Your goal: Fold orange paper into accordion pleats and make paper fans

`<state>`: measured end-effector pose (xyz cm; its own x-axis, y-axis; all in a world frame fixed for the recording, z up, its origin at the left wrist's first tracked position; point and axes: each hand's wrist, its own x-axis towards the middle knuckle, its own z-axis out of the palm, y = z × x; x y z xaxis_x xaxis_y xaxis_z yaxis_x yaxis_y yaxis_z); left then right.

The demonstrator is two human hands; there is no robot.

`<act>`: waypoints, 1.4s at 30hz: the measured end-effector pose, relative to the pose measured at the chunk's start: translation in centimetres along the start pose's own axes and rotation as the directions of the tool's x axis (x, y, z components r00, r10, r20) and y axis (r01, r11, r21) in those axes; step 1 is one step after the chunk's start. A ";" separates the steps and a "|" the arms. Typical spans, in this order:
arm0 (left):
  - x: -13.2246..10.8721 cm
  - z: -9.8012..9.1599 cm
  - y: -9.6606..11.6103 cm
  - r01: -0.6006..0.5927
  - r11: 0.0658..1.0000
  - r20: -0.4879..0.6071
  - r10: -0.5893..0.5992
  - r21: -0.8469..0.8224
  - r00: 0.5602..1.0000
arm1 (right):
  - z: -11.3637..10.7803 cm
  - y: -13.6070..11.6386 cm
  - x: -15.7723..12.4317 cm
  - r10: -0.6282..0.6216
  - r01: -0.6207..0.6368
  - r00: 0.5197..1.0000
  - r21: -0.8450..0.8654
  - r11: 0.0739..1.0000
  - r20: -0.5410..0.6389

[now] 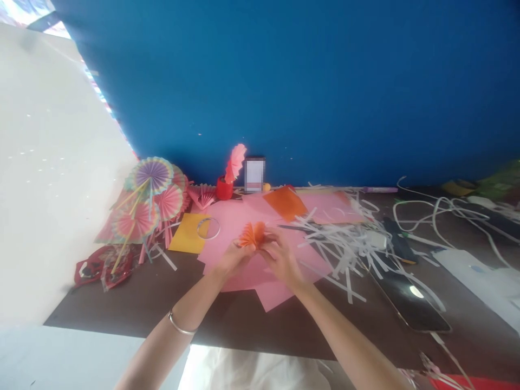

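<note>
Both hands meet over pink paper sheets (244,227) on a dark table (134,303). My left hand (232,258) and my right hand (279,257) pinch a small pleated orange paper fan (252,234) between their fingertips, holding it just above the pink sheets. A thin bangle (181,325) circles my left wrist. A clear tape ring (208,228) lies on a yellow sheet (189,234) just left of the fan.
Several finished paper fans on sticks (150,195) are piled at the left. An orange sheet (285,203), a red cup with a pink fan (225,187), white paper strips (345,238), a phone (410,295) and white cables (442,208) lie to the right. A blue wall (284,81) stands behind.
</note>
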<state>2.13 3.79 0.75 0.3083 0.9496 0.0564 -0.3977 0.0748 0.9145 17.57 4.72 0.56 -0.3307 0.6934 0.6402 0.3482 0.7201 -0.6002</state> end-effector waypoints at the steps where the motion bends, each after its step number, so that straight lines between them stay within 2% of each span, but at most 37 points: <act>1: 0.1 0.0 0.1 -0.012 0.999 0.019 0.013 -0.051 1.000 | 0.2 0.0 -0.1 -0.006 0.006 1.000 -0.001 1.000 0.010; 4: 0.2 -0.2 0.1 -0.010 0.995 0.023 0.012 -0.099 1.000 | 0.4 -0.2 -0.2 -0.013 0.013 1.000 0.008 1.000 0.007; 8: 0.3 -0.6 -0.3 0.021 1.000 -0.047 -0.021 0.019 0.999 | -0.2 -0.8 0.1 0.016 -0.016 1.000 0.072 0.997 0.003; 10: 0.2 -0.8 -0.2 0.005 0.995 -0.083 0.004 0.102 0.997 | -0.6 -1.1 0.5 0.071 -0.066 0.997 0.106 0.992 -0.043; 12: 0.1 -0.8 0.1 -0.022 0.979 -0.064 0.036 0.202 0.997 | -1.1 -1.2 0.8 0.136 -0.119 0.984 0.147 0.982 -0.111; 15: -0.1 -0.6 0.6 -0.058 0.959 0.029 0.052 0.279 0.998 | -1.6 -1.2 1.2 0.190 -0.160 0.969 0.185 0.970 -0.156; 18: -0.2 -0.4 0.4 -0.058 0.967 0.070 0.042 0.247 0.997 | -1.9 -0.9 1.5 0.228 -0.192 0.963 0.224 0.955 -0.145; 23: -0.1 -0.3 -0.1 -0.119 0.962 0.093 0.098 0.247 0.991 | -2.0 -0.7 1.6 0.340 -0.260 0.934 0.444 0.857 -0.110; 26: -0.1 -0.1 0.0 -0.115 0.945 0.065 0.100 0.306 0.993 | -2.0 -0.7 1.6 0.401 -0.308 0.911 0.486 0.818 -0.098; 29: -0.3 0.1 0.4 -0.053 0.926 0.006 0.055 0.373 0.998 | -2.1 -0.7 1.7 0.427 -0.333 0.900 0.494 0.803 -0.088; 31: -0.4 0.2 0.5 -0.031 0.916 -0.019 0.042 0.400 0.999 | -2.2 -0.7 1.7 0.421 -0.330 0.903 0.492 0.806 -0.084; 35: -0.3 0.3 0.4 -0.087 0.918 -0.026 0.105 0.388 0.994 | -2.9 -0.8 1.7 0.330 -0.261 0.943 0.504 0.823 -0.051; 38: -0.1 0.2 0.2 -0.123 0.912 -0.058 0.158 0.391 0.986 | -3.4 -1.1 1.8 0.192 -0.204 0.978 0.535 0.820 0.078; 40: -0.1 0.1 0.2 -0.131 0.907 -0.082 0.178 0.401 0.981 | -3.8 -1.3 1.9 0.126 -0.190 0.980 0.516 0.835 0.155; 42: 0.0 0.0 0.4 -0.119 0.899 -0.110 0.180 0.421 0.977 | -4.0 -1.5 1.9 0.104 -0.177 0.979 0.477 0.861 0.176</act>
<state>1.97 3.78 1.08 0.1350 0.9750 0.1763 -0.0308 -0.1737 0.9843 19.90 4.91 4.59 -0.4415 0.7582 0.4798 -0.0596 0.5088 -0.8588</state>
